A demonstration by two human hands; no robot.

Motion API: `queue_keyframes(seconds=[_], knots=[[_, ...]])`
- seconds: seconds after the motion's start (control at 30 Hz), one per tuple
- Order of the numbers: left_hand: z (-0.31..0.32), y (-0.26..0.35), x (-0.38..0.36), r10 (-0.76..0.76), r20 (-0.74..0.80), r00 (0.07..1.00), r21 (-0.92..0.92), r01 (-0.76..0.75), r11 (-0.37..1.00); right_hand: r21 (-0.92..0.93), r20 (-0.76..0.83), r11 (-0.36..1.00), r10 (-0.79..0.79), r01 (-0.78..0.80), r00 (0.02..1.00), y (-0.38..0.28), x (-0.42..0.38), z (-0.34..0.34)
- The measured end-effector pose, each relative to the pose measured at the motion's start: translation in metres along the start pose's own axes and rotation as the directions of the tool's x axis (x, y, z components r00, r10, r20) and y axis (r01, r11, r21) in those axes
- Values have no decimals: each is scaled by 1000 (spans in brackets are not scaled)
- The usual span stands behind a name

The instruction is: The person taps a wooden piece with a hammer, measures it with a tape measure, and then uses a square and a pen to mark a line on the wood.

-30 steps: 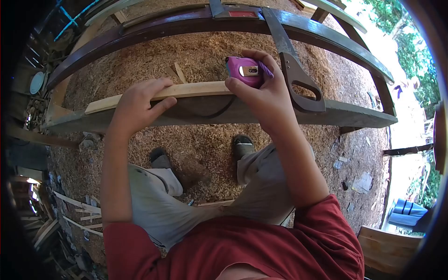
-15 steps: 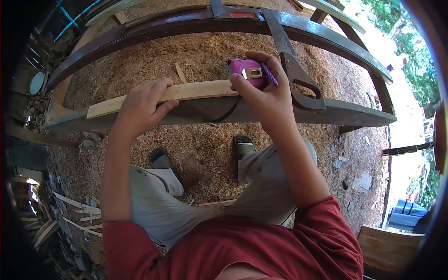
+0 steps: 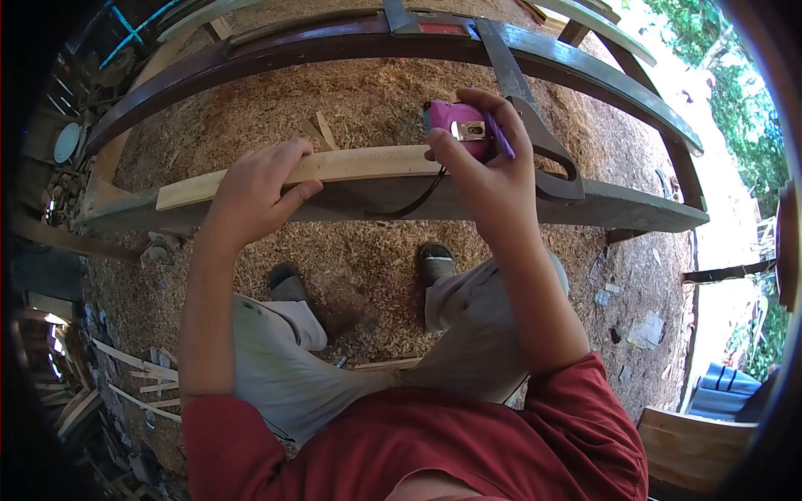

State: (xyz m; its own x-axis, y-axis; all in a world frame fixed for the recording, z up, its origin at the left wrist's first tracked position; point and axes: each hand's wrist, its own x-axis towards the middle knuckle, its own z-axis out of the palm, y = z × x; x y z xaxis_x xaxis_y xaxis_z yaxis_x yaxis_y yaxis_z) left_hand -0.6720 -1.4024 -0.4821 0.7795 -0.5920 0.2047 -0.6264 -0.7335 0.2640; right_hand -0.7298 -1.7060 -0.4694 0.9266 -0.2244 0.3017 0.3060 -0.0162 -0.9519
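Observation:
A pale wooden strip [image 3: 368,164] lies along the grey plank [image 3: 618,204] in front of me. My left hand [image 3: 261,188] grips the strip left of its middle, thumb on the near side and fingers over the top. Held in my right hand [image 3: 493,154] is a pink tape measure [image 3: 472,127], just above the strip's right end. A dark strap [image 3: 418,200] hangs from the tape measure over the plank. The handsaw [image 3: 547,142] sits behind and right of my right hand, its blade reaching across to the dark beam.
Beyond the plank runs a dark varnished beam [image 3: 334,46], bearing a metal square [image 3: 397,18]. Wood shavings [image 3: 359,275] cover the ground around my feet. Thin wood offcuts [image 3: 138,359] lie at the lower left, and a wooden board [image 3: 693,447] stands at the lower right.
My right hand has shifted slightly right with the tape measure, and more of the strip's right end shows. My left hand has stayed almost in place on the strip.

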Motion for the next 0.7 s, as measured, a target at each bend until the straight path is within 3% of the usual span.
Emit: queue_keyframes(seconds=[0.1,0.2,0.43,0.5,0.53,0.57,0.63,0.7], knots=[[4,-3,-3,21,-58,998,15,-20,1000,48,-38,999,-16,18,999,1,3,-4],[1,-1,-2,-14,-19,1000,13,14,1000,53,-62,998,-29,33,998,-2,5,-6],[-6,6,7,36,-58,998,-1,-36,999,58,-17,995,-85,86,996,11,4,9],[-7,10,12,43,-99,994,-108,-54,993,165,48,986,2,-10,999,11,1,14],[-8,12,15,42,-107,993,-106,-54,993,153,70,983,96,-106,993,-2,-4,18],[-9,13,18,23,-115,993,-112,-36,993,152,75,983,89,-100,993,2,-3,20],[-11,15,23,4,-132,991,-116,-19,993,-41,53,999,-13,15,998,14,1,24],[-14,17,30,-46,-171,984,-210,9,978,-37,59,999,-3,5,998,10,0,28]])
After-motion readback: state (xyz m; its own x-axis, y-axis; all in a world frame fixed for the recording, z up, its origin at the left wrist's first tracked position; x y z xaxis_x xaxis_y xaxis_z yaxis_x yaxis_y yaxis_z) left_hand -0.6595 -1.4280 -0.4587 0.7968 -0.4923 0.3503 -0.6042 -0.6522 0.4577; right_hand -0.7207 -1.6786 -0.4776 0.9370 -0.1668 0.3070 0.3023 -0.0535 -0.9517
